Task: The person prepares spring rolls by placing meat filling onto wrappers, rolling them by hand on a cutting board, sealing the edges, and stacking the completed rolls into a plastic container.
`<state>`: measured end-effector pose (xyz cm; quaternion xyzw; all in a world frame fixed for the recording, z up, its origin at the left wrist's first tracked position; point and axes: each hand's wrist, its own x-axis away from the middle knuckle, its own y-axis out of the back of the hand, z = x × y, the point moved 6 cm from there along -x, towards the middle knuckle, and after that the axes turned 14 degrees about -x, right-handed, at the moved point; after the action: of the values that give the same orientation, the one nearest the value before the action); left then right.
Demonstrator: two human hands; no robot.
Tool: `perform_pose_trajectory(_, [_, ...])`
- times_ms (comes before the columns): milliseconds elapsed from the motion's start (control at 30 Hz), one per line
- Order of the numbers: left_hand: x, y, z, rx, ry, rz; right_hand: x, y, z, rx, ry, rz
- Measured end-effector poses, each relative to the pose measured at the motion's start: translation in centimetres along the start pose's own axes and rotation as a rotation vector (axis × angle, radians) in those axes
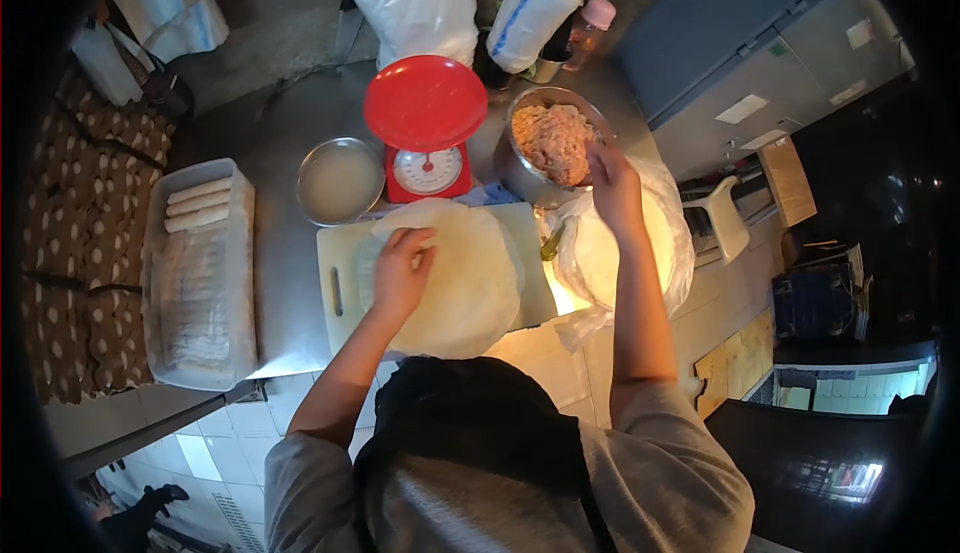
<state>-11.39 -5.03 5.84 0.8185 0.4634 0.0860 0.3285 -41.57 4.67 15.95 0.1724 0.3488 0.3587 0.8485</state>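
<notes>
Over the left part of a round, thin pale wrapper sheet [465,288] is my left hand [402,271], its fingers apart and nothing in them. The sheet lies on a white cutting board [538,253]. My right hand [612,181] is at the right rim of a metal pot [528,181], its fingertips close to the orange-pink ground filling [553,143]; whether they hold any is hidden. Below my right forearm, a stack of round wrappers [600,263] rests in clear plastic.
A red scale [425,113] and a metal bowl of cloudy liquid [341,183] stand behind the board. At the left, a plastic tub [240,253] holds white rolls. White bags [420,3] and a pink-capped bottle [590,28] are at the back.
</notes>
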Motion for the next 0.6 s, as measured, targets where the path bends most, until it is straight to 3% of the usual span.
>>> perform_pose_trajectory(67, [-2.4, -4.4, -1.3, 0.162, -0.055, 0.087, -3.2, -1.2, -3.4, 0.09, -0.151, 0.202])
perform_pose_trajectory(167, [-5.8, -9.0, -5.7, 0.504, 0.187, 0.315, -3.8, -5.5, -6.5, 0.029, -0.242, 0.599])
perform_pose_trajectory(200, [-7.0, -10.4, -6.7, 0.581, 0.262, 0.362, -3.4, -5.7, -4.9, 0.203, -0.234, 0.618])
perform_pose_trajectory(267, [-9.0, -12.6, -7.8, 0.661, 0.323, 0.349, -2.6, -6.4, -6.0, 0.258, -0.274, 0.674])
perform_pose_trajectory(467, [-10.9, -13.7, -8.7, 0.658, 0.394, 0.235, -3.3, -7.5, -7.2, 0.237, -0.18, 0.982])
perform_pose_trajectory(600, [-10.8, -13.7, -8.5, 0.752, 0.455, 0.24, -3.7, -6.9, -7.7, -0.154, -0.412, 0.992])
